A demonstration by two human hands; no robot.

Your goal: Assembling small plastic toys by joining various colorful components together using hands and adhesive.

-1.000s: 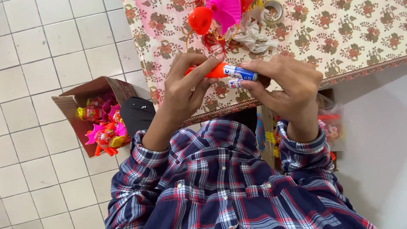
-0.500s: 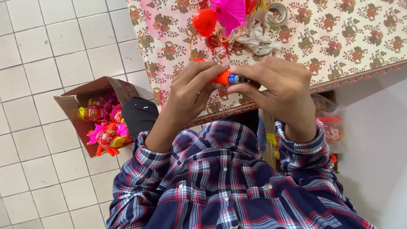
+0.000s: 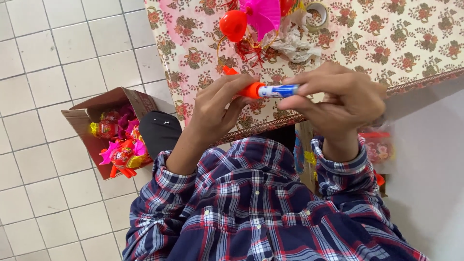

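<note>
A table under a pink floral cloth [image 3: 386,43] is filling the upper view, with an open cardboard box [image 3: 79,118] of bright toys sitting on the tiled floor off its near-left corner. Over the table's near edge, the left hand [image 3: 217,108] and right hand [image 3: 338,99] are both closing their fingers around a glue stick [image 3: 268,90]. The stick is showing a blue-and-white barrel with an orange end, lying roughly level along the table edge, orange end pointing left into the left hand's fingers.
</note>
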